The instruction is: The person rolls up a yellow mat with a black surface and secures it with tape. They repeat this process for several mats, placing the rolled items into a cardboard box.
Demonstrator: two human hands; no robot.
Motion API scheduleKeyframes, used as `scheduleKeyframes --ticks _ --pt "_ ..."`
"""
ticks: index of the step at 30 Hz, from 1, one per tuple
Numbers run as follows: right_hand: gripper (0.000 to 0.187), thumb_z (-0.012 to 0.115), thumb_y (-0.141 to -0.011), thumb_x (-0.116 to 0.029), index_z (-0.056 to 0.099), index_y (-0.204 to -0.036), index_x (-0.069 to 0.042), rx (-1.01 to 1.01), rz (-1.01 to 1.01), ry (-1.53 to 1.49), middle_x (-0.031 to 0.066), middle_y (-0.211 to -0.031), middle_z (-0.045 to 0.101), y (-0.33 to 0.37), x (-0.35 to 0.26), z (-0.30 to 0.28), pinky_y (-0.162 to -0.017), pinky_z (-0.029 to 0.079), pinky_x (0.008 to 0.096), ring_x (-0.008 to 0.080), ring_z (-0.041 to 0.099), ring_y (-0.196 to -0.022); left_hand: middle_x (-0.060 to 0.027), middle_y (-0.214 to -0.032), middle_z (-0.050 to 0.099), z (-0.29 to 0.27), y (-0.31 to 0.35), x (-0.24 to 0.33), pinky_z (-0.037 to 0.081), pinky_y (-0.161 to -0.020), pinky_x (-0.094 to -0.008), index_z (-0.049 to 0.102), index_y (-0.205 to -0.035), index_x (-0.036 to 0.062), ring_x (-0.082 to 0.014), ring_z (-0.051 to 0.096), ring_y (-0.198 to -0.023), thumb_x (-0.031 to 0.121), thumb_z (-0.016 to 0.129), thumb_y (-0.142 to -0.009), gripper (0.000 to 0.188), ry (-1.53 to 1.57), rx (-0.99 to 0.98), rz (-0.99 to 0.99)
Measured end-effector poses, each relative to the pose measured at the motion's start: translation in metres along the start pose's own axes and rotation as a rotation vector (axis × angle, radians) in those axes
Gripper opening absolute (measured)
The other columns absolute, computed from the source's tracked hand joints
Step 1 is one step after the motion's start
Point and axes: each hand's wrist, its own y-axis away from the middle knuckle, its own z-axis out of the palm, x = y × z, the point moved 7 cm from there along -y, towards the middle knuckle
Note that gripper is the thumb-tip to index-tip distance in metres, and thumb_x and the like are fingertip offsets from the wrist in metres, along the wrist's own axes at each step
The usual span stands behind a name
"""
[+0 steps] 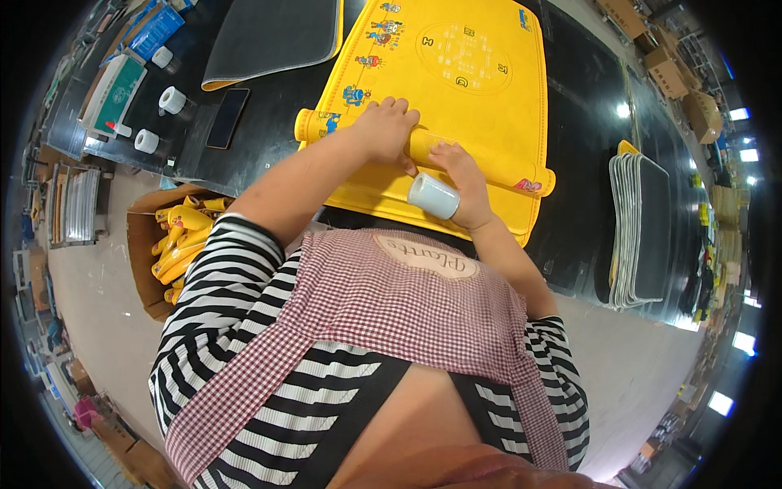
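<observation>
A yellow mat (pixel 456 73) with printed cartoon figures lies on the black table (pixel 586 122). Its near edge is rolled into a tube (pixel 497 167). My left hand (pixel 384 129) presses down on the left part of the roll. My right hand (pixel 459 175) rests on the roll just right of it, and a roll of clear tape (pixel 433 196) sits around that wrist like a bracelet.
A grey mat with a yellow rim (pixel 273 37) lies at the back left, with a black phone (pixel 227 117) and white tape rolls (pixel 171 99) near it. A stack of grey mats (pixel 639 232) stands at the right. A cardboard box of rolled yellow mats (pixel 179 244) sits on the floor at the left.
</observation>
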Motion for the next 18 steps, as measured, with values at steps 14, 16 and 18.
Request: scheduleKeyframes --ticks 14,16,18 --pt "0.036 0.085 -0.080 -0.020 0.074 -0.111 -0.006 -0.109 0.574 -0.191 0.0206 -0.108 0.075 -0.116 0.177 0.018 -0.087 0.057 0.0407 0.0414 0.070 -0.100 -0.0147 -0.139 0.060 -0.002 -0.017 -0.013 0.038 -0.113 -0.0508 0.054 -0.145 0.0068 -0.0336 0.054 -0.131 0.027 0.071 -0.091 0.061 -0.085 0.681 0.140" --pt "0.037 0.087 -0.077 -0.019 0.074 -0.109 -0.005 -0.073 0.538 -0.186 0.0209 -0.109 0.075 -0.121 0.207 0.020 -0.087 0.056 0.0410 0.0415 0.070 -0.101 -0.0149 -0.138 0.060 -0.007 -0.027 -0.016 0.038 -0.112 -0.0500 0.054 -0.147 0.0082 -0.0337 0.054 -0.130 0.029 0.074 -0.090 0.064 -0.082 0.630 0.182" --pt "0.041 0.090 -0.073 -0.016 0.074 -0.109 -0.006 -0.016 0.513 -0.159 0.0200 -0.106 0.075 -0.124 0.232 0.021 -0.086 0.056 0.0410 0.0407 0.070 -0.100 -0.0139 -0.134 0.061 -0.011 -0.044 -0.026 0.040 -0.110 -0.0490 0.056 -0.143 0.0102 -0.0340 0.056 -0.126 0.030 0.077 -0.088 0.062 -0.067 0.574 0.275"
